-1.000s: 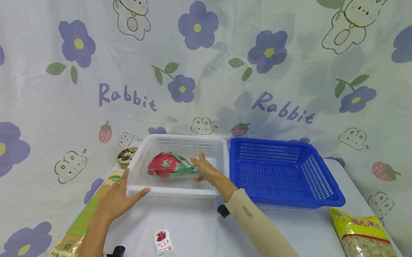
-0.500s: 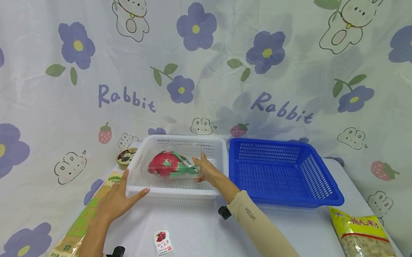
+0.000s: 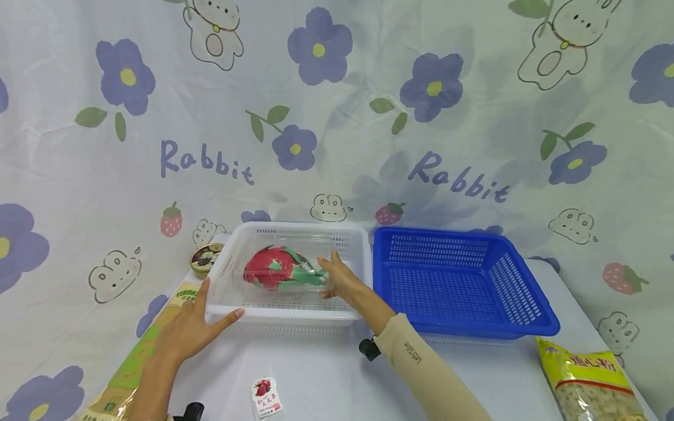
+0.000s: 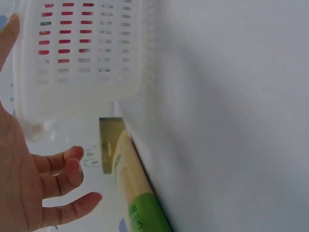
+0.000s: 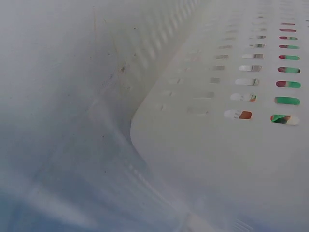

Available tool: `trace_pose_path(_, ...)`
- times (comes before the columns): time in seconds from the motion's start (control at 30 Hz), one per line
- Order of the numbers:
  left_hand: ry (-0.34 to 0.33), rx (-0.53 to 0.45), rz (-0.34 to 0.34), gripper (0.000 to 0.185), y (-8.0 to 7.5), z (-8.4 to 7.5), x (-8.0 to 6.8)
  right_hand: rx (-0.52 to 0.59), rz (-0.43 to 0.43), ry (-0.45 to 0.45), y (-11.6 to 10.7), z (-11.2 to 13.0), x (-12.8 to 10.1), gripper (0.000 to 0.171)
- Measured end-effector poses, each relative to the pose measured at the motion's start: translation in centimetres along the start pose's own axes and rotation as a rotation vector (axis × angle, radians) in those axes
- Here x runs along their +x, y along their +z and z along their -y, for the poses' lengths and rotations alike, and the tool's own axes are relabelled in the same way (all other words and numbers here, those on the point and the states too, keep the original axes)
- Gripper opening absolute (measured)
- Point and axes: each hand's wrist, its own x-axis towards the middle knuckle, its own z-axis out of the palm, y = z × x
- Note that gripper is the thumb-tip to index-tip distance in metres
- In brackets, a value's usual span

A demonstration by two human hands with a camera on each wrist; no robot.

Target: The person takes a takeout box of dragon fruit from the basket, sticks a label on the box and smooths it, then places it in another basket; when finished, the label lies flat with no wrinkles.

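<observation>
A red and green dragon fruit (image 3: 272, 268) in a clear wrapper lies inside a white slotted basket (image 3: 285, 316) at the table's middle. My right hand (image 3: 340, 282) reaches into the basket, its spread fingers against the wrapper's right end and its thumb raised. My left hand (image 3: 189, 327) lies flat at the basket's front-left corner, thumb along the front rim. In the left wrist view the left hand (image 4: 29, 183) shows loosely spread fingers below the basket (image 4: 82, 58). The right wrist view shows only the basket wall (image 5: 217, 145), with red and green visible through its slots.
An empty blue basket (image 3: 522, 303) stands right of the white one. A yellow bag (image 3: 590, 381) lies at the front right and a small sachet (image 3: 267, 395) at the front centre. A long green-yellow packet (image 3: 135, 364) and a round tin (image 3: 205, 256) are on the left.
My right hand has shifted slightly to the right at the wrapper's end. The left hand has stayed at the basket's corner.
</observation>
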Motion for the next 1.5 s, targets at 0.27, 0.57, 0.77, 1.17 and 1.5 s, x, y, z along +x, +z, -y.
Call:
trace_pose_path(0.27,-0.003,0.024,0.021,0.114,-0.2,-0.1,0.0,-0.008,0.006,-0.007,-0.5,0.1,-0.6,0.081)
trace_pose_path(0.57,0.012,0.108,-0.051,0.114,-0.9,-0.3,-0.2,-0.011,0.011,-0.012,-0.7,0.6,-1.5,0.082)
trace_pose_path(0.77,0.112,0.139,-0.335,0.106,-1.4,-0.9,-0.1,-0.005,0.006,-0.019,-0.7,0.9,-1.9,0.082)
trace_pose_path(1.17,0.175,0.1,-0.173,0.101,-3.7,-3.4,2.1,-0.015,0.015,-0.028,-1.5,0.7,-2.8,0.079)
trace_pose_path(1.5,0.191,0.082,-0.077,0.109,-4.2,-4.6,3.4,-0.028,0.024,-0.036,-1.6,1.4,-3.7,0.079)
